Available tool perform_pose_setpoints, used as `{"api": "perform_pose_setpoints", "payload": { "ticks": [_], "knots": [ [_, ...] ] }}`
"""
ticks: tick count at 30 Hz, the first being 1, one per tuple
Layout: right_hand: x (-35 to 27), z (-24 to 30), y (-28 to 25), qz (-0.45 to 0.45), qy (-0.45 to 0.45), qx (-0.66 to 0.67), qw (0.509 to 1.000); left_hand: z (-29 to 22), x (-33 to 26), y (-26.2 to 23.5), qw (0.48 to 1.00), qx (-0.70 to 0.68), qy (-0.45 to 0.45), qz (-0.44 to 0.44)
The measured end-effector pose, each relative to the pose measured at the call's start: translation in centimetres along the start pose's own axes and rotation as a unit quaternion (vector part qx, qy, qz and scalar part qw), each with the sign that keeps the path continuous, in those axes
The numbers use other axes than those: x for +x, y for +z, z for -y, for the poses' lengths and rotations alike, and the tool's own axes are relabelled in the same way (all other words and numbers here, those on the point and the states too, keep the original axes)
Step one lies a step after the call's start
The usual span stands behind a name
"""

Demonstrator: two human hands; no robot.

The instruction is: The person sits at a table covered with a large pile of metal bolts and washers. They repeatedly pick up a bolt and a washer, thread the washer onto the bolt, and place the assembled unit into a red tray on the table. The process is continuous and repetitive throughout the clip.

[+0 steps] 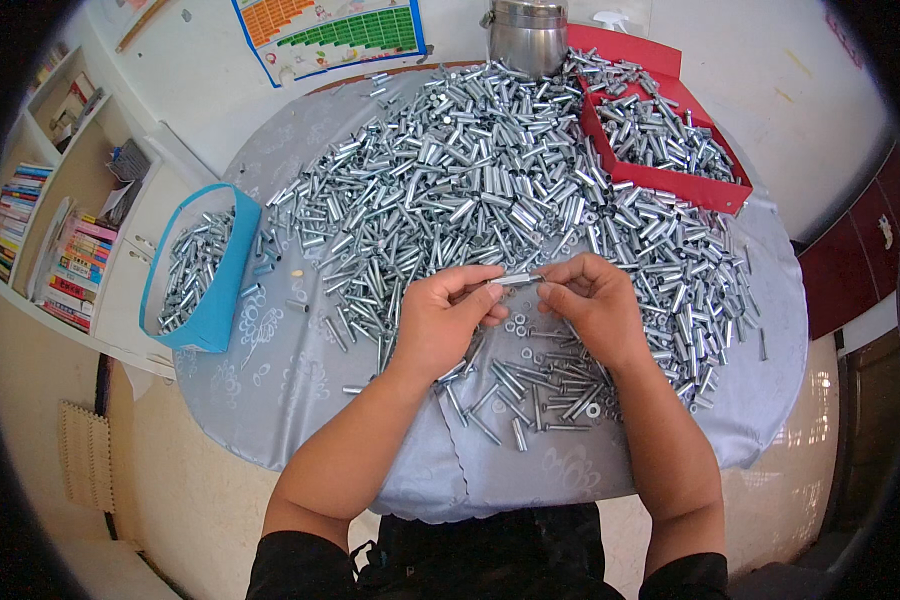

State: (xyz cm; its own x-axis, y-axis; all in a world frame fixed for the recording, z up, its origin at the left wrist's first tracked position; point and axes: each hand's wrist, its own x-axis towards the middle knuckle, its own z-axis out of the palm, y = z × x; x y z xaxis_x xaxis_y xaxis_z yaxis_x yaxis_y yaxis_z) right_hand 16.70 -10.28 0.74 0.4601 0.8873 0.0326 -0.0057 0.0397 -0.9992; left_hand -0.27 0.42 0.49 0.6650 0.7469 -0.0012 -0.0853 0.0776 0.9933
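Note:
Between my two hands, a short silver metal sleeve (516, 280) lies roughly level above the table. My left hand (442, 318) is closed, pinching the sleeve's left part between thumb and fingers. At its right end, my right hand (602, 312) is also closed in a pinch; whether a bolt or nut sits in those fingertips is hidden. Just below the hands are small washers (526, 354) and loose bolts (560, 385). A large heap of silver sleeves and bolts (450, 180) spreads beyond and to both sides of my hands.
The round table wears a grey patterned cloth (300, 425). On the left stands a blue box (232, 270) of metal pieces; a red box (660, 192) with more is at the back right. A steel canister (527, 38) stands at the back, and a bookshelf (100, 190) is further left.

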Motion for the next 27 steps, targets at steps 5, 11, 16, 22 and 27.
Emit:
{"api": "perform_pose_setpoints", "payload": {
  "ticks": [5, 11, 16, 22, 27],
  "knots": [
    [0.2, -0.1, -0.4, 0.022, 0.002, 0.015, 1.000, 0.3, 0.0, 0.0, 1.000, -0.003, 0.003, 0.012],
    [0.0, 0.6, -0.2, 0.036, 0.020, -0.004, 0.999, -0.2, -0.1, 0.1, 1.000, -0.010, -0.014, 0.025],
    [-0.1, 0.9, -0.2, 0.019, 0.009, -0.041, 0.999, 0.2, 0.1, -0.1, 0.998, -0.035, -0.017, 0.039],
    [0.8, -0.6, -1.4, 0.030, -0.228, -0.382, 0.895, 0.1, 0.2, -0.3, 0.997, -0.069, -0.015, 0.014],
    [0.7, -0.8, -0.7, 0.071, -0.282, -0.487, 0.823, 0.1, 0.2, -0.3, 0.997, -0.072, -0.016, 0.006]
  ]
}}
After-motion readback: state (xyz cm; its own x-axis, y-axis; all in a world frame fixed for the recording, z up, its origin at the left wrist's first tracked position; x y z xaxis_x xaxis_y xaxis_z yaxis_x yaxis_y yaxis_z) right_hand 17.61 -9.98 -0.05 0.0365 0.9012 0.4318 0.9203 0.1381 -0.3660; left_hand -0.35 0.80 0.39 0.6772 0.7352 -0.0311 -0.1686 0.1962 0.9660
